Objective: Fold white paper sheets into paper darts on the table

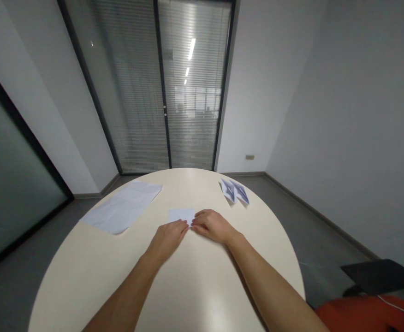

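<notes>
A small piece of white paper (181,214) lies on the round table, in front of me near its middle. My left hand (171,236) is at the paper's near edge, its fingers closed together and pressing there. From the right, my right hand (211,224) reaches over the paper's right side, fingers bent and holding it at the near right corner. The two hands' fingertips almost meet at that near edge. My palms hide part of the near edge, and how the thumbs sit is hard to make out.
A large white sheet (126,207) lies at the table's left. Folded paper pieces with dark print (234,191) stand at the back right. The cream round table (184,281) ends in a curved edge. A red and black chair (354,313) is at the lower right.
</notes>
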`<state>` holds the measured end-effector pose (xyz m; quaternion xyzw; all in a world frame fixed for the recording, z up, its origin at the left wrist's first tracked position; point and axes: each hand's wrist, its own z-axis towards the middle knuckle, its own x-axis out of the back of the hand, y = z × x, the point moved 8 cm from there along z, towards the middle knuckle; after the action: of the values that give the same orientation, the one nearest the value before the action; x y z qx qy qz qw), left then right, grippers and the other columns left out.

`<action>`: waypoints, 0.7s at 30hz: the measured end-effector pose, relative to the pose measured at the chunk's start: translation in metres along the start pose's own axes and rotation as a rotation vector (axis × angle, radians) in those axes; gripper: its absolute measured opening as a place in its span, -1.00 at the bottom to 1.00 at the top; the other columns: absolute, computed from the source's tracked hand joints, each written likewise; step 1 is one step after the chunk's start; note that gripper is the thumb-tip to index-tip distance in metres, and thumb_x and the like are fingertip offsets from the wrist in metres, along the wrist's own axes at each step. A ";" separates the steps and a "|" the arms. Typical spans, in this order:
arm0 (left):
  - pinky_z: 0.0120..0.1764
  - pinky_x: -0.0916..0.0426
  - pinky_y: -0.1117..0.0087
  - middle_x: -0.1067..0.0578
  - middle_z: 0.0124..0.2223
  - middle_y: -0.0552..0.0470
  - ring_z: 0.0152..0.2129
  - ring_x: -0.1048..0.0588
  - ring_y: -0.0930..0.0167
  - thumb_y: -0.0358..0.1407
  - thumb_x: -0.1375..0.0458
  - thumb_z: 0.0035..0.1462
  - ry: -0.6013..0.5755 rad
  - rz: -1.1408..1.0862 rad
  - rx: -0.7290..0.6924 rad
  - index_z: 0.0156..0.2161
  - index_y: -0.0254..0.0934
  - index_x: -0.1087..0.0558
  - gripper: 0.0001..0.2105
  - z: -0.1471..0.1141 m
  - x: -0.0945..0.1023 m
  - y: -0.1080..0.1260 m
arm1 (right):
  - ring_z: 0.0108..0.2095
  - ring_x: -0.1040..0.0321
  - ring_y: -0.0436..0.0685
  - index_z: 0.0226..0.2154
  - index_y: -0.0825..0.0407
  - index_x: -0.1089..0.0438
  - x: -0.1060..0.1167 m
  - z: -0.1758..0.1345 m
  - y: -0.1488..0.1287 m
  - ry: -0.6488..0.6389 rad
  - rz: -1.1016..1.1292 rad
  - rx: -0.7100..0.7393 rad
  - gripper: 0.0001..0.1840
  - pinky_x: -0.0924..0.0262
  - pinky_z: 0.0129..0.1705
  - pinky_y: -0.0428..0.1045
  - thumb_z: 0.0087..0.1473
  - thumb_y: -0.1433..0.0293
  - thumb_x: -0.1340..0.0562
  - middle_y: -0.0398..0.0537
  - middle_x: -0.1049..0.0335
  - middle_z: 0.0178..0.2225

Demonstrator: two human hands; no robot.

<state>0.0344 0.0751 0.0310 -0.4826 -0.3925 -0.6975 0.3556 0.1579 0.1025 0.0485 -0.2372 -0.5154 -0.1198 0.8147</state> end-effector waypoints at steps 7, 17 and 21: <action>-0.17 -0.42 0.41 -0.66 -0.11 0.03 -0.17 -0.63 0.33 -0.28 0.02 0.43 0.027 -0.053 0.064 -0.05 -0.11 -0.53 -0.75 -0.001 0.005 -0.005 | -0.14 -0.48 0.16 -0.13 0.02 -0.56 0.006 -0.002 -0.003 0.032 0.031 -0.032 -0.74 -0.25 0.00 0.02 0.30 0.22 -0.24 0.03 -0.60 -0.20; -0.14 -0.42 0.40 -0.64 -0.13 0.05 -0.19 -0.61 0.36 -0.31 0.03 0.41 0.256 -0.166 0.016 -0.08 -0.16 -0.51 -0.76 -0.005 0.018 -0.005 | -0.06 -0.47 0.16 -0.07 -0.01 -0.51 0.003 -0.009 0.017 0.112 0.095 -0.171 -0.76 -0.26 0.03 0.02 0.34 0.29 -0.18 0.01 -0.58 -0.10; -0.12 -0.41 0.39 -0.62 -0.15 0.05 -0.20 -0.58 0.37 -0.27 0.02 0.41 0.369 -0.198 -0.008 -0.12 -0.18 -0.51 -0.77 -0.008 0.025 -0.007 | -0.12 -0.47 0.16 -0.11 -0.01 -0.51 0.004 -0.011 0.023 0.126 0.084 -0.219 -0.77 -0.26 -0.04 0.02 0.35 0.30 -0.16 0.00 -0.58 -0.15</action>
<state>0.0184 0.0678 0.0519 -0.3070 -0.3634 -0.8073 0.3491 0.1781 0.1167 0.0428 -0.3380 -0.4366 -0.1556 0.8191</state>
